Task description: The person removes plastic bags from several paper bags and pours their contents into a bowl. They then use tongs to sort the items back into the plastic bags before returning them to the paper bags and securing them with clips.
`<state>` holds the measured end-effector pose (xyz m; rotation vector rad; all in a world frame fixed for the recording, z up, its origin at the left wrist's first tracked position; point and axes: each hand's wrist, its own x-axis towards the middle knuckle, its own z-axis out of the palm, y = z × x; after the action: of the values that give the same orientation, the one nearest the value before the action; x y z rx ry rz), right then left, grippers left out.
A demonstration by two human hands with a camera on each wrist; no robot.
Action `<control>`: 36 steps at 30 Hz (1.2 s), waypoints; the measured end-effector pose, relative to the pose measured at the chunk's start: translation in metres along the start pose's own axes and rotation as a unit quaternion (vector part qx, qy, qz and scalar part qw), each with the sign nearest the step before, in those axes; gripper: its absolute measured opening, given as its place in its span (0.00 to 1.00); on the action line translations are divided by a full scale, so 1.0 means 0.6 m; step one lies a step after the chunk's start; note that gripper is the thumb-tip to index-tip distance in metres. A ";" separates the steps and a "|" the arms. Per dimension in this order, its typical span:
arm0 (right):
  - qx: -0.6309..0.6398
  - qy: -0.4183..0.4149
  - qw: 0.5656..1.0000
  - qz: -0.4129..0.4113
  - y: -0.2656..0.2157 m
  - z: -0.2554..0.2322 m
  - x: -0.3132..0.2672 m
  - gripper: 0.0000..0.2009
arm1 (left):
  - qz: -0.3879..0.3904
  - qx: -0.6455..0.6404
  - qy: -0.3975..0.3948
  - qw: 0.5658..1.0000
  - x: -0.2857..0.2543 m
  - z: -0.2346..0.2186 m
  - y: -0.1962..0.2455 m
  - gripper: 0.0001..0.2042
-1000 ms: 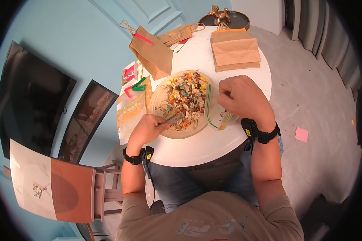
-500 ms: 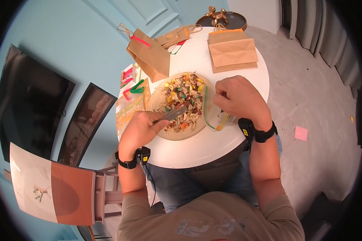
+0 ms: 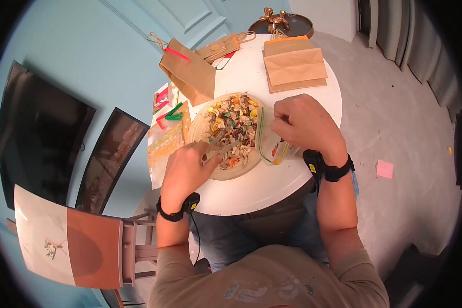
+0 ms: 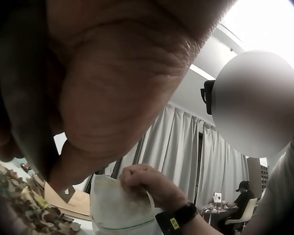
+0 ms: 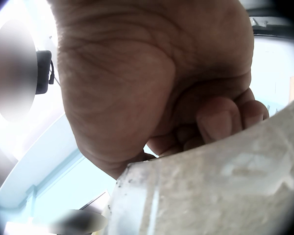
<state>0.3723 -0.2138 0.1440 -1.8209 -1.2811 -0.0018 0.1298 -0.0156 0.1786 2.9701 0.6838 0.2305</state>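
Note:
My left hand point(image 3: 186, 172) holds grey metal tongs point(image 3: 226, 148) between thumb and fingers, their arms spread over the dried potpourri point(image 3: 233, 123). Petals, shells and yellow, green and orange bits make up this heap on a round pale tray point(image 3: 194, 128). At the tray's right side, my right hand point(image 3: 305, 120) pinches the upper edge of a clear zip bag point(image 3: 265, 137) with a green strip along its mouth. An orange piece point(image 3: 274, 150) shows inside it. In the right wrist view, curled fingers point(image 5: 218, 122) lie at the bag's edge; the thumb is mostly hidden.
Behind the tray a brown paper bag point(image 3: 190, 72) with a pink strip stands tilted, and another paper bag point(image 3: 295, 66) lies at the back right. Left of the tray are green strips point(image 3: 174, 114) and a filled zip bag point(image 3: 165, 143). The white table point(image 3: 251, 197) is round.
The tongs have lifted from the near side of the heap and their arms have spread apart. My left hand has turned over slightly. The right hand keeps its hold on the bag.

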 end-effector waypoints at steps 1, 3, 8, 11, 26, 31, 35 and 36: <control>0.004 0.002 1.000 0.002 0.000 0.000 -0.001 0.10 | 0.011 -0.005 -0.007 1.000 -0.010 0.008 -0.004 0.20; 0.007 -0.001 1.000 0.003 0.001 -0.001 -0.001 0.10 | 0.034 -0.017 -0.022 0.999 -0.030 0.024 -0.009 0.20; 0.001 0.001 1.000 -0.006 0.000 0.000 -0.004 0.09 | 0.060 0.049 -0.011 0.997 -0.045 0.072 0.003 0.17; -0.001 0.003 1.000 -0.014 0.002 0.004 -0.004 0.09 | 0.014 0.105 -0.002 0.994 -0.030 0.090 -0.014 0.18; -0.013 -0.015 1.000 0.007 -0.004 0.008 0.002 0.09 | -0.023 0.091 0.009 0.996 0.003 0.123 -0.064 0.15; -0.016 -0.029 0.999 0.016 -0.007 0.006 0.003 0.09 | -0.027 0.089 0.014 0.996 -0.005 0.125 -0.061 0.14; -0.014 -0.029 0.999 0.019 -0.011 0.005 0.002 0.09 | 0.004 0.096 0.028 0.995 -0.009 0.120 -0.062 0.14; -0.012 -0.026 0.999 0.019 -0.011 0.005 0.002 0.09 | 0.006 0.098 0.029 0.995 -0.010 0.118 -0.064 0.14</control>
<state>0.3666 -0.2103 0.1468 -1.8758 -1.2877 0.0520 0.1197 0.0124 0.1034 3.1651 0.7361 0.2671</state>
